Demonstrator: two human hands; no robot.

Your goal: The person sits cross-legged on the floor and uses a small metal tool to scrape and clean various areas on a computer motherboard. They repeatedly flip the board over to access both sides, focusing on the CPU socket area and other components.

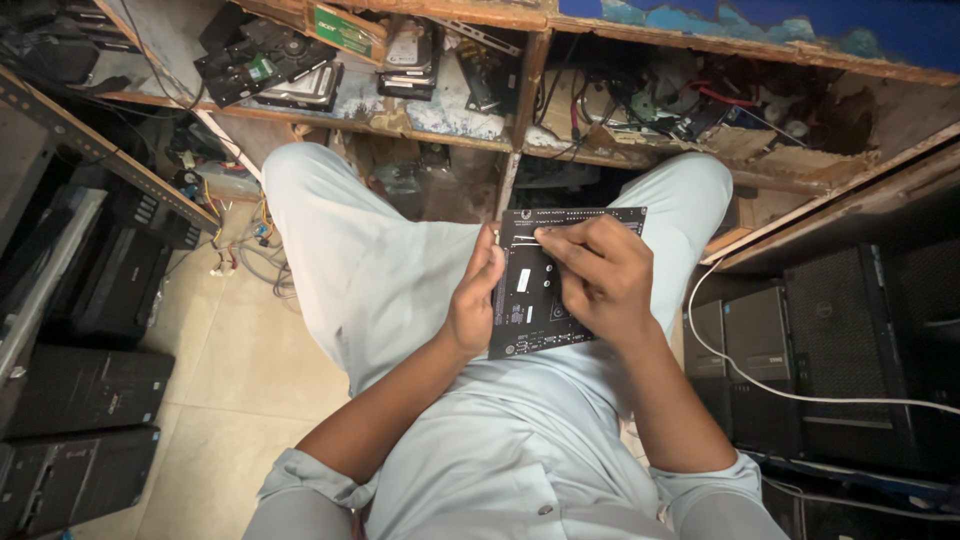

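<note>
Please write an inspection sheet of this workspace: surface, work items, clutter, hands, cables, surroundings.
Surface: no table; the black circuit board is held over the person's lap.
Work items: circuit board, and a thin metal tool on its upper part.
Clutter: hard drives and loose parts on the wooden shelf.
Hands: left hand grips the board's left edge; right hand pinches the tool.
Cables: white cable at the right; tangled wires on the floor at the left.
Surroundings: dark computer cases on both sides, tiled floor.

One head-worn camera looks steeply down, close over the lap.
</note>
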